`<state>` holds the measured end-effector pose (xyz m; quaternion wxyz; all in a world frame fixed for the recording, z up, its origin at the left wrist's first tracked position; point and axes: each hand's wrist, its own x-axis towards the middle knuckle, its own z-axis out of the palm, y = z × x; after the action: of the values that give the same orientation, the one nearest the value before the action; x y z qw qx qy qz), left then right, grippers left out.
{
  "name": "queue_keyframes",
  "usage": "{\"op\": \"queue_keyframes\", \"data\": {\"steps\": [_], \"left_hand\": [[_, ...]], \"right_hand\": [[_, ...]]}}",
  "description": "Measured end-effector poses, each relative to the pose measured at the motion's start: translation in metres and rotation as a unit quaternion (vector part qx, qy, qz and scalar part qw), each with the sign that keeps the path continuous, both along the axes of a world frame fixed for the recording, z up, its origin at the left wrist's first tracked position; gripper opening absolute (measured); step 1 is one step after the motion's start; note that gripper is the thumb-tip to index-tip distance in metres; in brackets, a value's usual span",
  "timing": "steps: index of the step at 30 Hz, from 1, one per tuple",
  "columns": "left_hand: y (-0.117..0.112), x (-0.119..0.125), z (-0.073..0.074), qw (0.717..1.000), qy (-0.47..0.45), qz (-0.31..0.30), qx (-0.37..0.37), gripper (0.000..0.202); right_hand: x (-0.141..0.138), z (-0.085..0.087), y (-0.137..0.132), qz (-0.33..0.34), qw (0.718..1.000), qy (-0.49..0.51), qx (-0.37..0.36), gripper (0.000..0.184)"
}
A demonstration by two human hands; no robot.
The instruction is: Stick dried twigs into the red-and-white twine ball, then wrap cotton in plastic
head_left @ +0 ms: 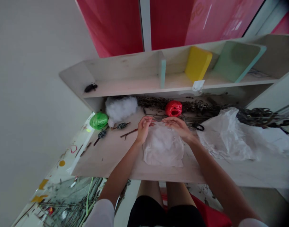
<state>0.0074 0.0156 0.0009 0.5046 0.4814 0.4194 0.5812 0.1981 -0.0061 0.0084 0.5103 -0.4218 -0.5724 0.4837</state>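
A white tissue-paper bundle [163, 148], seemingly stuffed with white fluff, lies on the desk [111, 157] in front of me. My left hand [143, 127] pinches its upper left edge, fingers closed on the paper. My right hand [179, 126] rests curled on its upper right edge, gripping the paper too. A red ball of plastic twine [173, 108] sits just beyond my hands.
A green twine ball [98, 120] and a heap of white stuffing [120, 108] lie at the left. Dry twigs [201, 107] run along the back, black scissors [198, 127] beside my right hand. A large white sheet [229, 135] is spread at the right. Shelf above holds a yellow block [197, 63].
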Motion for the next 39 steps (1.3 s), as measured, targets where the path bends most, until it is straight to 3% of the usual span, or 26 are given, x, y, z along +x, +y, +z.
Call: {"op": "queue_keyframes", "data": {"steps": [10,16,19,22,24,26,34,39], "left_hand": [[-0.001,0.001,0.004,1.0,0.0,0.001,0.004,0.024],[0.0,-0.001,0.003,0.999,0.011,0.04,0.013,0.019],[0.003,-0.003,-0.001,0.995,0.028,0.086,0.033,0.018],[0.007,-0.005,-0.006,0.99,0.035,0.129,0.036,0.016],[0.009,-0.007,-0.008,0.989,0.031,0.142,0.034,0.016],[0.009,-0.007,-0.008,0.989,0.031,0.14,0.036,0.019],[0.004,-0.003,-0.005,0.994,0.028,0.099,0.028,0.025],[0.001,-0.001,-0.006,0.996,0.045,0.057,0.042,0.026]], "right_hand": [[-0.002,-0.001,-0.001,-0.022,0.999,-0.014,0.02,0.035],[-0.016,0.004,-0.013,0.041,0.992,-0.106,0.059,0.038],[-0.027,0.0,-0.025,0.092,0.96,-0.241,0.108,0.049],[-0.037,-0.011,-0.034,0.146,0.901,-0.39,0.124,0.069],[-0.04,-0.019,-0.037,0.161,0.87,-0.452,0.112,0.079],[-0.041,-0.024,-0.037,0.167,0.858,-0.474,0.107,0.084],[-0.035,-0.026,-0.03,0.168,0.87,-0.45,0.11,0.09],[-0.028,-0.024,-0.02,0.095,0.888,-0.438,0.099,0.085]]}}
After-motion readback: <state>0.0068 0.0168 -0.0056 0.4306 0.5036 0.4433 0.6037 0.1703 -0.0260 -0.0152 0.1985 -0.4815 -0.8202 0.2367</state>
